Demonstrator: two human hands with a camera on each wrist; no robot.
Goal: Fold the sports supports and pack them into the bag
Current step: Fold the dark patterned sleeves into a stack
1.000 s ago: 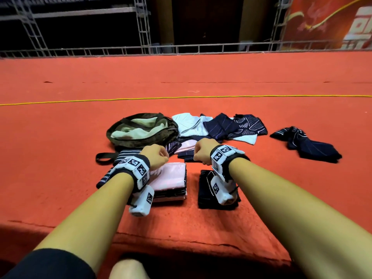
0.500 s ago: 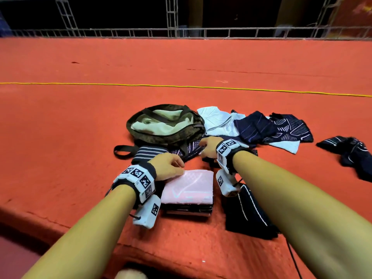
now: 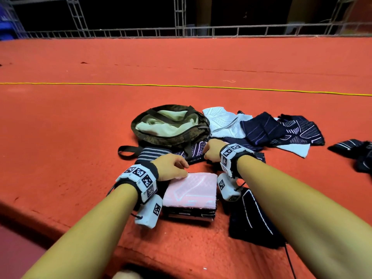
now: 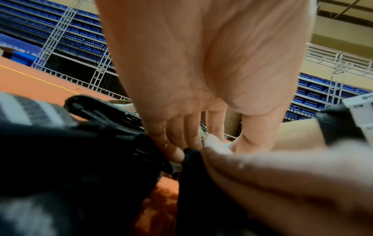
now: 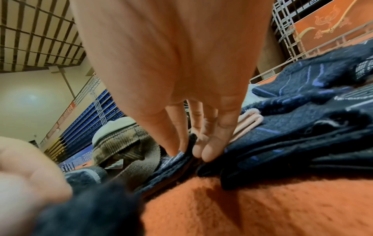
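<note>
The olive bag (image 3: 171, 135) lies open on the red carpet. In front of it sits a folded stack topped by a pink support (image 3: 191, 190). My left hand (image 3: 175, 167) rests on the stack's far left corner, its fingers (image 4: 175, 153) fairly straight and touching the dark edge. Just past the stack my right hand (image 3: 212, 151) pinches the edge of a dark support with purple lines (image 5: 177, 161) between thumb and fingers, right beside the bag's strap (image 5: 137, 159). A striped support (image 3: 153, 154) lies under the bag's near side.
Loose white and navy supports (image 3: 261, 129) are heaped right of the bag. Another dark support (image 3: 253, 216) lies under my right forearm, and more (image 3: 358, 156) lie at the far right. The carpeted platform's edge (image 3: 60, 224) runs close to me. A yellow line (image 3: 120, 84) crosses behind.
My right hand has reached forward from above the stack to the dark purple-lined support by the bag. The left hand has come down onto the pink stack's corner.
</note>
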